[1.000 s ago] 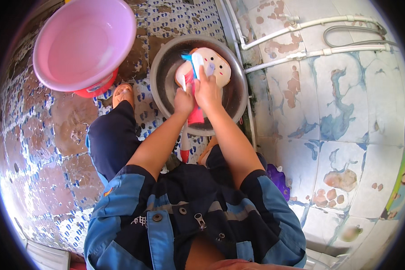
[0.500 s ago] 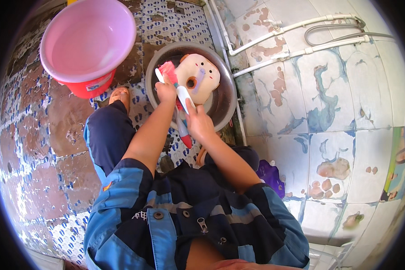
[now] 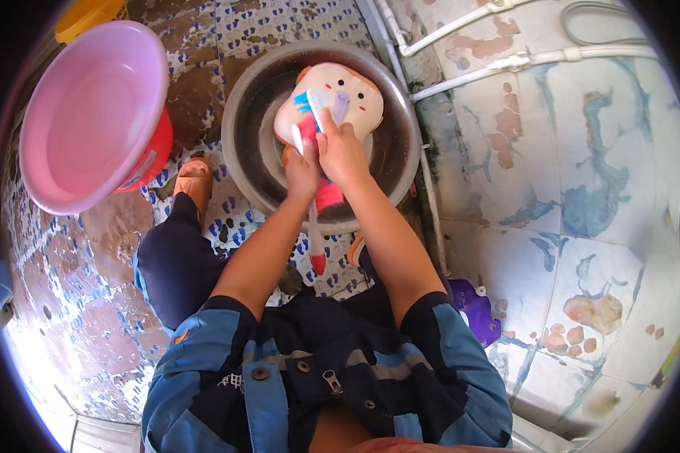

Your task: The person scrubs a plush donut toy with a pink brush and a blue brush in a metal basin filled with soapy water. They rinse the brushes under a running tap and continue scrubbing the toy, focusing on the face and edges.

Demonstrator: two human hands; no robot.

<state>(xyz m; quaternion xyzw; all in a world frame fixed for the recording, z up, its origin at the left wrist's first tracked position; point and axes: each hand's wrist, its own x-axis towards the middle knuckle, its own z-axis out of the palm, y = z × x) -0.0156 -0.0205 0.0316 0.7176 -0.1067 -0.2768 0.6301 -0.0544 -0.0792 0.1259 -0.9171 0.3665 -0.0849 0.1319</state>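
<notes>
A cream plush toy [image 3: 283,121] with a small face sits in a round metal basin [image 3: 238,113]. My right hand [image 3: 343,155] is closed around a scrubbing brush [image 3: 316,100] with a white back and blue bristles, held over the toy. Beside it, my left hand [image 3: 302,174] grips a second white brush [image 3: 298,139] with pink bristles near the toy's lower part. A brush handle with a red tip [image 3: 318,263] sticks out over the basin's near rim, below my left hand. My fingers hide much of both held handles.
A pink tub [image 3: 91,113] rests tilted on a red bucket [image 3: 155,151] at the left, with a yellow container [image 3: 87,19] behind. White pipes [image 3: 525,64] run along the tiled wall at the right. A purple pouch [image 3: 474,311] lies by the wall.
My right hand has brought the blue-bristled brush up over the toy's face, and my left hand has lowered its brush closer to the right one. The view has shifted and nears the basin.
</notes>
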